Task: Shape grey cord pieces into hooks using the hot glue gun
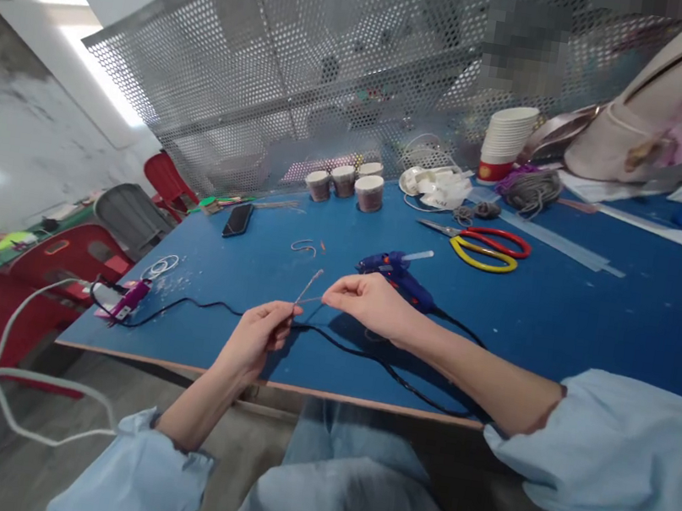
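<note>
My left hand [257, 334] pinches the lower end of a thin twisted stem [309, 285], which looks like a wire wrapped in grey yarn and points up and away. From the stem a strand of yarn [312, 300] runs right to my right hand [366, 300], whose thumb and fingertips are closed on its end. Both hands are above the blue table near its front edge. Just beyond my right hand lies a blue glue gun [392, 265] with a clear glue stick in it. A short curled piece of yarn or wire [304, 246] rests farther back.
Red-and-yellow scissors [486, 252], grey yarn [531, 190] and stacked paper cups [506, 144] are at the right. Several small tubs [369, 193] stand at the back. A phone [238, 220] and purple power strip [133, 300] lie left. A black cord [353, 348] crosses beneath my hands.
</note>
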`<act>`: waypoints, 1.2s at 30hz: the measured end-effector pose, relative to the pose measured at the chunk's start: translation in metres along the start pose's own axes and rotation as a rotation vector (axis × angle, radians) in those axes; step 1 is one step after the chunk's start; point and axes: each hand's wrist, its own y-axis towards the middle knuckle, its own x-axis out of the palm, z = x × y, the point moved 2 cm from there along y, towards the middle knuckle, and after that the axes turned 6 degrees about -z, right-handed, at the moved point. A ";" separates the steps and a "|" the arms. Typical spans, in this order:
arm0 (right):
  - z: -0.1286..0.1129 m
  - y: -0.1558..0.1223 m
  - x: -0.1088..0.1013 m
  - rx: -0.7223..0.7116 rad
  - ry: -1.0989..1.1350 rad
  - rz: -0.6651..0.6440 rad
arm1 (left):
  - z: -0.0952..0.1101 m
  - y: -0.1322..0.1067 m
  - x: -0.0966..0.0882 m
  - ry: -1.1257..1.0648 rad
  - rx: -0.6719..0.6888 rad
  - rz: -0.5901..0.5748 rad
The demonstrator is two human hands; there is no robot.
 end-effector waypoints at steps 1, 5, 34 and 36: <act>0.000 0.000 0.001 -0.009 0.006 -0.004 | 0.000 0.000 0.000 0.014 0.012 0.013; -0.003 -0.003 0.003 -0.043 0.036 -0.023 | 0.000 -0.002 0.000 0.036 0.026 0.029; 0.006 0.000 -0.002 -0.072 0.094 -0.040 | 0.007 0.011 0.012 0.232 0.243 0.052; 0.005 -0.001 -0.003 -0.066 0.097 -0.033 | 0.009 0.009 0.011 0.232 0.231 0.031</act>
